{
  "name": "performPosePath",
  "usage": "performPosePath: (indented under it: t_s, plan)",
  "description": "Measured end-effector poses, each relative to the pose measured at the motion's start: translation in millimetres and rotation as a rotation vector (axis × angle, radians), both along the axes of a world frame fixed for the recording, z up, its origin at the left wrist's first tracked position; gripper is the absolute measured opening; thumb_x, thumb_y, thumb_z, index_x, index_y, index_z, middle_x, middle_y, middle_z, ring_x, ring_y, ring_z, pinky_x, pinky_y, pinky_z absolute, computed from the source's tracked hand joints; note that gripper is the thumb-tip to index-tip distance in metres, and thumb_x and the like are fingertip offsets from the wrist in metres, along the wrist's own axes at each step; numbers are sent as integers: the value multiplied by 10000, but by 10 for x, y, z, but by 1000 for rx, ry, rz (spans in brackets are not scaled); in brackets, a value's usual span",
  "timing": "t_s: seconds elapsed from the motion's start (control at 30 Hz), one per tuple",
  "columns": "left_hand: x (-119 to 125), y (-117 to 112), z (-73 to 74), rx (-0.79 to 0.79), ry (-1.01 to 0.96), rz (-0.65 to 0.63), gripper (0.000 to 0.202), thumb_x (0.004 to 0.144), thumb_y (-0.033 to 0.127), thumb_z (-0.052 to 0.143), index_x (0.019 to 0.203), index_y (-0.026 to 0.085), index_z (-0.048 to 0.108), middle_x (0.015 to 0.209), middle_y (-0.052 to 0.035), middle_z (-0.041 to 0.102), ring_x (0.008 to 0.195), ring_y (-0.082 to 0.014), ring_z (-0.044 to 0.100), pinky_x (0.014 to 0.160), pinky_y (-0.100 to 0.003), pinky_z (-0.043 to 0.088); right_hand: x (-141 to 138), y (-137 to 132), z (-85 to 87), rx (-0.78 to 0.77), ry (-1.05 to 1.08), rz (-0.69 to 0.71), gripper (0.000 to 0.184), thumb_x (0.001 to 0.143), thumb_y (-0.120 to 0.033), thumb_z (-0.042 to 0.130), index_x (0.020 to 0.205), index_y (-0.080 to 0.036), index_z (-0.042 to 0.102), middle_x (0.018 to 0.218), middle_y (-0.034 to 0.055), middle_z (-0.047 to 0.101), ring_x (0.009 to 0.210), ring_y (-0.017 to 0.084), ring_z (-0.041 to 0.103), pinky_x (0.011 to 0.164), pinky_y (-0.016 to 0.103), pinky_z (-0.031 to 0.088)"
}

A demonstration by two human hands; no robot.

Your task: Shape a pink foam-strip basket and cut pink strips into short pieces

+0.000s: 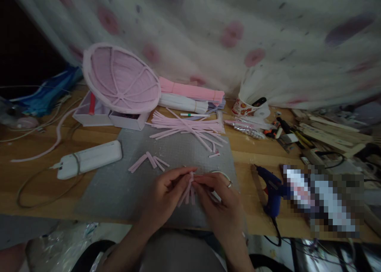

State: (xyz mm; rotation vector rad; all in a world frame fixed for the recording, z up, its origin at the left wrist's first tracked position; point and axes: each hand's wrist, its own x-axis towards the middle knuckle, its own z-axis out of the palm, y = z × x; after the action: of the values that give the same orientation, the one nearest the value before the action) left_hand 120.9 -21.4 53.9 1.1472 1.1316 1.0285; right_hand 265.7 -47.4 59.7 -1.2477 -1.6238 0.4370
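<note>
My left hand (172, 190) pinches a small bunch of pale pink pipe cleaners (188, 194) near its top, with the short ends fanning downward. From the other side, my right hand (222, 196) grips the same bunch with thumb and fingertips. A white ring-shaped thing (218, 196), perhaps a roll of tape, lies partly hidden behind the right hand. Beyond my hands, several folded pink pieces (149, 161) rest on the grey cutting mat (113, 192). A loose pile of long pink pipe cleaners (187, 126) lies at the mat's far edge.
A pink domed frame (122, 79) leans on white boxes (129, 120) at the back left. A white power bank (91, 159) with a cable lies left. On the right are a blue glue gun (271, 188), a patterned cup (245, 105) and piled wooden sticks (330, 131).
</note>
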Motion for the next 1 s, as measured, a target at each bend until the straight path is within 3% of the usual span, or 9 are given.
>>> performPosePath:
  t_s: [0.2,0.4,0.57,0.67,0.8,1.0]
  plan:
    - [-119,-44,111,37,139,-189,288,911,297,598,1152,279,754,1094,-38,787,967,-190,725,773,-237,572,66,-24,26,-33,-26,11,113,914,-132,632,915,-219,703,848,16,677,748,138,655,619,241,526]
    - [-123,-67,128,58,217,-222,312,921,303,587,1197,279,729,1130,-36,777,989,-173,720,807,-220,563,77,-43,23,17,-83,18,137,913,-104,630,942,-217,702,881,24,670,781,141,648,636,248,524]
    - [-125,-10,152,35,194,-224,263,879,267,636,1101,242,773,1034,-39,801,902,-175,737,779,-228,559,66,-12,19,20,-116,24,112,908,-126,636,911,-211,709,865,23,669,750,143,641,608,243,519]
    - [-116,13,123,30,125,-151,232,868,270,644,1046,233,787,979,-41,807,863,-181,741,742,-234,557,46,24,36,-8,-79,44,138,914,-121,612,920,-215,713,877,27,685,773,147,664,648,245,548]
    - [-84,24,61,27,24,59,233,854,292,657,1038,206,772,924,-47,807,803,-173,740,693,-231,556,14,30,36,-40,-78,10,177,921,-127,603,991,-238,722,955,30,717,844,158,697,729,266,578]
    - [-23,64,22,37,-186,234,118,840,282,675,892,190,729,888,-42,807,746,-149,730,690,-232,571,-78,-9,-9,-21,-112,-68,138,926,-153,610,971,-222,721,929,36,720,809,155,701,633,240,583]
